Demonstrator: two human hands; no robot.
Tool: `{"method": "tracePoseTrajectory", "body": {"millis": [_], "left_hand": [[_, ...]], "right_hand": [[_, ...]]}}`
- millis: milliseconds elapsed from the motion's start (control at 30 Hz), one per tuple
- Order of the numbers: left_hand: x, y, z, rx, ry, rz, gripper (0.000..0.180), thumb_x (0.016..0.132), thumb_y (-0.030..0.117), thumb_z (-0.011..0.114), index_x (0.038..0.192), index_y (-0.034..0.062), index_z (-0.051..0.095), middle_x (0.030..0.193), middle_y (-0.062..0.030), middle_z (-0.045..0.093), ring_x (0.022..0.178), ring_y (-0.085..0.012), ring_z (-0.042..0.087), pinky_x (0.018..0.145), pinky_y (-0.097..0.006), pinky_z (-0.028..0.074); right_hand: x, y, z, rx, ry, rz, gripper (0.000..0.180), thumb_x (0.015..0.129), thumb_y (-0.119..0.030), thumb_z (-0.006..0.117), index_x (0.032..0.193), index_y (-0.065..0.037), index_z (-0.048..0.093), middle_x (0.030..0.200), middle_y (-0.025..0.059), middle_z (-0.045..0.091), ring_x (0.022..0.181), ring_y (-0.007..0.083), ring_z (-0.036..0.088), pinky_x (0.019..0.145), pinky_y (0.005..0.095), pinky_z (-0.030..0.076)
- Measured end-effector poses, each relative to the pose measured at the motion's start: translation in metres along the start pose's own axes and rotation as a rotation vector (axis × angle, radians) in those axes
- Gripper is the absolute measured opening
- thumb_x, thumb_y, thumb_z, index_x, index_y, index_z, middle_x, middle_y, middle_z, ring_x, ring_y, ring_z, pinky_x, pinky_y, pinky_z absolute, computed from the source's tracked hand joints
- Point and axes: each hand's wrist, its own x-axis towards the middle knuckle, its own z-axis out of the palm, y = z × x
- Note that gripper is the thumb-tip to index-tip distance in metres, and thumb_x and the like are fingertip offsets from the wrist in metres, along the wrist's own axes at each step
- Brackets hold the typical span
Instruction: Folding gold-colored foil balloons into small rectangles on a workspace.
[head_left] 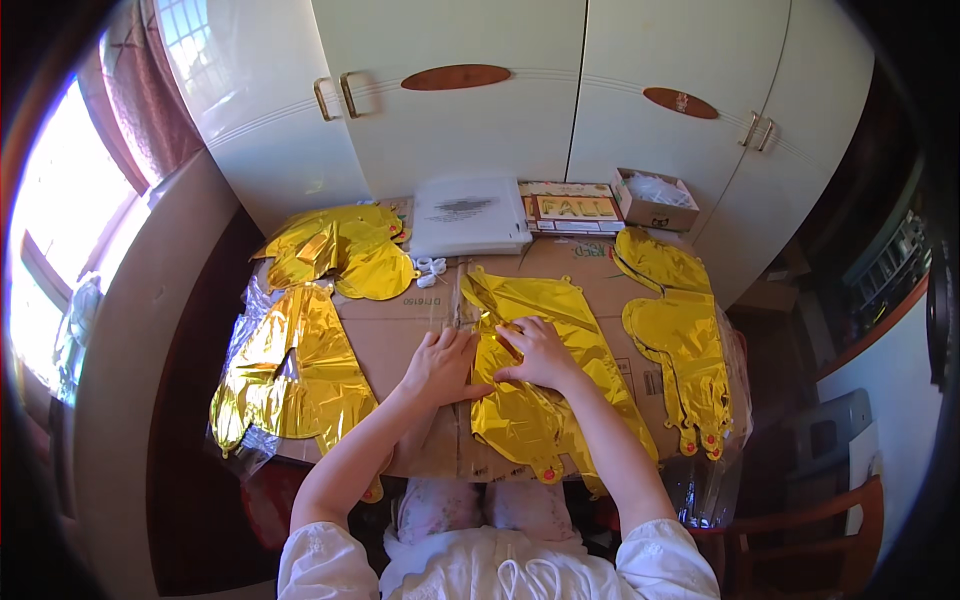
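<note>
A flat gold foil balloon (530,400) lies crumpled on the cardboard-covered table (400,320) right in front of me. My left hand (440,365) rests on the balloon's left edge, palm down, fingers spread. My right hand (540,352) presses on its upper middle, fingers curled onto the foil. Whether either hand pinches the foil is unclear. More gold foil balloons lie around: one at the left (295,375), a pile at the back left (345,250), and a stack at the right (680,335).
A stack of clear plastic packets (468,213), a printed card pack (572,208) and a small open cardboard box (655,200) stand at the table's back edge against white cupboards (480,90). A window (60,230) is at the left, a wooden chair (830,540) at lower right.
</note>
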Motion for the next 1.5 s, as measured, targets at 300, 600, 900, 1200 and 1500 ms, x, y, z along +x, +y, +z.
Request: {"method": "tracePoseTrajectory", "body": {"millis": [300,600,900,1200,1500], "left_hand": [[0.005,-0.003,-0.001,-0.011,-0.086,-0.069,0.104,0.063,0.069,0.067,0.133,-0.0043,0.043,0.114,-0.0138,0.053,0.11,-0.0276,0.049,0.092,-0.039,0.037],[-0.005,0.012,0.015,-0.091,-0.022,0.127,0.097,0.081,0.067,0.052,0.136,-0.0105,0.036,0.146,-0.0259,0.032,0.138,-0.0374,0.027,0.114,-0.046,0.02],[-0.015,0.013,0.027,-0.067,-0.02,0.106,0.091,0.083,0.071,0.042,0.141,-0.0002,0.036,0.146,-0.0233,0.033,0.139,-0.0344,0.028,0.113,-0.05,0.02],[-0.018,0.013,0.029,-0.057,0.03,0.094,0.091,0.084,0.071,0.04,0.142,0.0006,0.035,0.146,-0.0239,0.034,0.138,-0.035,0.029,0.112,-0.051,0.02],[-0.018,0.012,0.031,-0.018,-0.022,0.083,0.094,0.084,0.075,0.035,0.144,0.0025,0.032,0.149,-0.0222,0.03,0.141,-0.0344,0.024,0.113,-0.051,0.019]], "right_hand": [[0.0,0.001,0.002,0.012,0.021,-0.017,0.084,0.065,-0.06,0.075,0.132,-0.012,0.054,0.128,0.0155,0.051,0.122,0.0317,0.043,0.105,0.0416,0.034],[-0.001,-0.002,0.001,0.031,0.126,-0.024,0.062,0.074,-0.05,0.073,0.123,-0.015,0.061,0.12,0.0176,0.056,0.115,0.0328,0.051,0.1,0.0412,0.04],[0.005,0.005,0.002,0.444,0.239,0.094,0.049,0.083,-0.035,0.069,0.121,-0.006,0.061,0.121,0.0165,0.055,0.11,0.0291,0.055,0.092,0.0345,0.045],[0.007,0.014,0.005,0.598,0.33,0.243,0.034,0.088,-0.021,0.064,0.114,0.001,0.064,0.117,0.0135,0.06,0.1,0.0186,0.062,0.083,0.0277,0.048],[0.011,0.014,0.008,0.544,0.38,0.454,0.024,0.087,-0.018,0.064,0.099,0.002,0.068,0.08,0.008,0.068,0.076,0.0109,0.064,0.065,0.0249,0.049]]}}
